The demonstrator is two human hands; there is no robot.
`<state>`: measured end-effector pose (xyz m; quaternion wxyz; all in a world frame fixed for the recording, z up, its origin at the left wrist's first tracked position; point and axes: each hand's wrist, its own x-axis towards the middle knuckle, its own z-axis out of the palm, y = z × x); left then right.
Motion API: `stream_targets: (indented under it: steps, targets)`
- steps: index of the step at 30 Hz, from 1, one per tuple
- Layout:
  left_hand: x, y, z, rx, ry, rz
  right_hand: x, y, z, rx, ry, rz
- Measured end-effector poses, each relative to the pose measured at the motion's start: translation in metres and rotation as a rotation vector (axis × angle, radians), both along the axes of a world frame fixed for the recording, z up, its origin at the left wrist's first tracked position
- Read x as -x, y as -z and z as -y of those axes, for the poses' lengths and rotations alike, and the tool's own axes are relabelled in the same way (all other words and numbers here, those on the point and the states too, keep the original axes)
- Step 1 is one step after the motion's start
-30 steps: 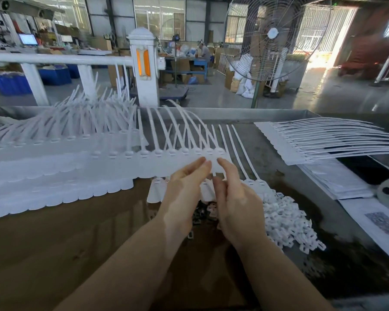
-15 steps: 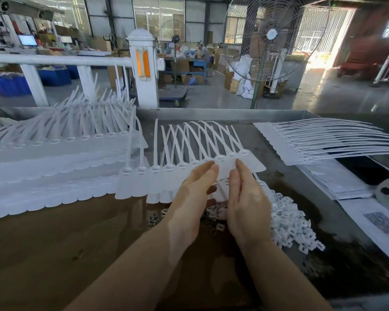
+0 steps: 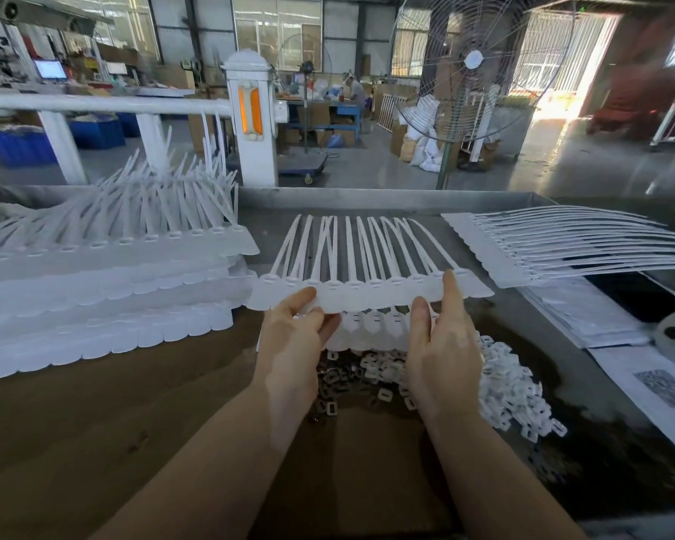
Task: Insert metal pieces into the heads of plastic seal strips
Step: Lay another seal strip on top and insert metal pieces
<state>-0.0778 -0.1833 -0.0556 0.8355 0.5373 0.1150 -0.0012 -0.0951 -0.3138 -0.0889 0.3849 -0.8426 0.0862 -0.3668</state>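
- One view only: a wide-angle camera worn on the person's head. No second view exists, so no part of the scene is shared between views.
- Facing: forward and downward, across the worktable [image 3: 94, 403] toward the factory floor beyond.
- Position: above and behind the forearms, which enter from the bottom edge and run up to frame centre.
- Range: close. The left hand [image 3: 293, 344] and right hand [image 3: 441, 344] occupy the centre of the frame, near the lens.
- Coverage: table surface fills the lower half; the white railing [image 3: 94, 105] and standing fan [image 3: 472, 64] fill the upper half, well apart from the camera.
- Distortion: straight edges bow outward toward the frame borders.
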Motion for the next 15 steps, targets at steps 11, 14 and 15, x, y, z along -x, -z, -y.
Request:
stream_targets:
  steps: [11, 14, 15]
  targets:
    - [-0.003, 0.003, -0.026, -0.331, 0.117, -0.026, 0.001, -0.002, 0.0, 0.095, 0.027, 0.017]
    - [-0.005, 0.006, -0.032, -0.427, 0.158, -0.013, 0.003, -0.002, -0.001, 0.154, 0.031, -0.011]
    - [-0.005, 0.007, -0.034, -0.447, 0.174, -0.011, 0.004, -0.003, -0.001, 0.166, 0.033, -0.006]
